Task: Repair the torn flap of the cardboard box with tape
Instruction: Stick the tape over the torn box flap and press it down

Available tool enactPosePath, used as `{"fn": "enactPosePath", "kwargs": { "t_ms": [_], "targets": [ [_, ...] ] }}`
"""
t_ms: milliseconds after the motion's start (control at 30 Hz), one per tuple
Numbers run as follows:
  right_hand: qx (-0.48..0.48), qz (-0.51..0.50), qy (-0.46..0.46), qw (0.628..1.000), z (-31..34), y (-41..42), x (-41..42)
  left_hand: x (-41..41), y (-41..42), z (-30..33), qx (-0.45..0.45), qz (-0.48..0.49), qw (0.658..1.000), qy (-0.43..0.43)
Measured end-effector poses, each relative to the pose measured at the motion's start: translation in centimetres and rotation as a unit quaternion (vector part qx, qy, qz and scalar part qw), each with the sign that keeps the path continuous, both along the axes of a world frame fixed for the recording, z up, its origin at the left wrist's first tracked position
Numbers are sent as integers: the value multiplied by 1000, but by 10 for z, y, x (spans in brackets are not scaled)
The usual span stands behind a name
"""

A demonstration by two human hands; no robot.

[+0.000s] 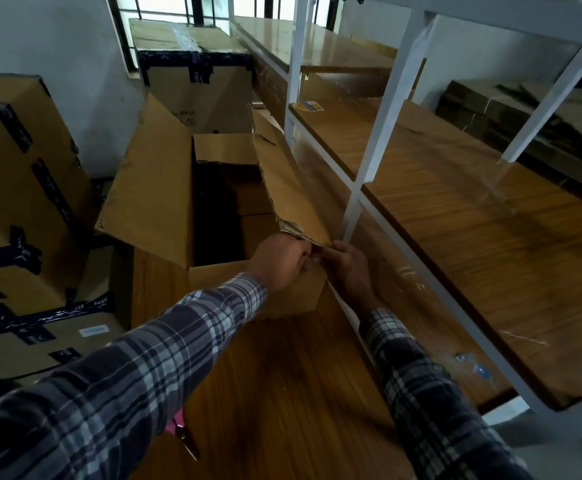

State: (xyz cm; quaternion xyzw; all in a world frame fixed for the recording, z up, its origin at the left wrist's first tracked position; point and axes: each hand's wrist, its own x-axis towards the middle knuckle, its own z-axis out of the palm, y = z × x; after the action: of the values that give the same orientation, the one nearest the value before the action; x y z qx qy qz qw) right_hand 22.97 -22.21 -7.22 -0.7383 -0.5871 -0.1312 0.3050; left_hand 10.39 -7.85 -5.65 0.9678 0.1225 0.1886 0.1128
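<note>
An open cardboard box (213, 282) stands on a wooden table (282, 393), its dark inside showing. Its right flap (289, 188) stands up against the shelf frame, with a ragged, torn edge along its near end. My left hand (279, 261) and my right hand (348, 268) meet at that torn near corner, fingers closed around the frayed cardboard. The left flap (151, 188) leans outward and the far flap (225, 147) folds inward. No tape roll is visible.
A white metal shelf frame (379, 143) with wooden boards (473, 220) runs along the right, close to the flap. Taped boxes (23, 202) stack at the left, another (192, 81) behind by the window. A pink-handled tool (182, 431) lies under my left sleeve.
</note>
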Motion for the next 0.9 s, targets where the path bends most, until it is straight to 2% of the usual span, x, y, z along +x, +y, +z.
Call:
{"fn": "enactPosePath", "kwargs": {
  "t_ms": [67, 167, 333, 433, 533, 633, 800, 900],
  "targets": [
    [22, 9, -33, 999, 0, -3, 8, -1, 2, 0, -1, -2, 1000, 8],
    [-13, -43, -89, 995, 3, -22, 22, -8, 8, -4, 0, -11, 1000, 12],
    [-23, -26, -60, 998, -2, -20, 26, -17, 13, -11, -1, -9, 1000, 2],
    [10, -11, 0, 1000, -2, -17, 21, -14, 11, -9, -11, 0, 1000, 5],
    [49, 2, -24, 999, -2, -14, 10, -11, 3, -5, -16, 3, 1000, 5],
    [-4, -11, -61, 998, -3, -10, -5, -5, -10, -1, -15, 2, 1000, 3],
    [-38, -83, -90, 992, 0, -7, -11, 1, -18, 6, 12, 28, 999, 37],
    [-31, -85, -17, 996, -7, -8, -12, 2, -19, 2, 31, 22, 999, 30]
  ]
}}
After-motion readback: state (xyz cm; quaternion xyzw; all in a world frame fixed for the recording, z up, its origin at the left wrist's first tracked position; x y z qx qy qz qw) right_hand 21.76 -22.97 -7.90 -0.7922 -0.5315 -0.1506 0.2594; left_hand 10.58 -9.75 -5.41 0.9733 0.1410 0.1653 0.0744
